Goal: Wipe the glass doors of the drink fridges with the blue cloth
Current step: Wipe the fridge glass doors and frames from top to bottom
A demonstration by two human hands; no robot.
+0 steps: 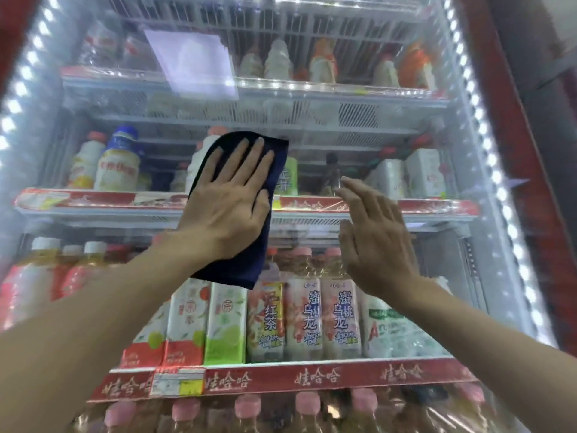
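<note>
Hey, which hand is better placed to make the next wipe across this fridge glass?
Left. The left hand presses the dark blue cloth flat against the glass fridge door with straight fingers; the right hand is open beside it and holds nothing.

A dark navy cloth [240, 260] shows against a fridge [512, 126] framed in red, with white light dots [487, 132] running down both sides. The shelf strips [315, 378] are red with white characters, and one carries a yellow tag [190, 387]. Two cartons [184, 326] are white above red; a green carton [224, 326] is white above lime. The peach bottles [304, 317] have pink caps and white labels with blue characters and pink fruit prints. A blue-capped bottle [120, 157] wears a yellow-and-white label. The top bottles [415, 64] are orange and cream. A white sheet [193, 64] is on the glass.
</note>
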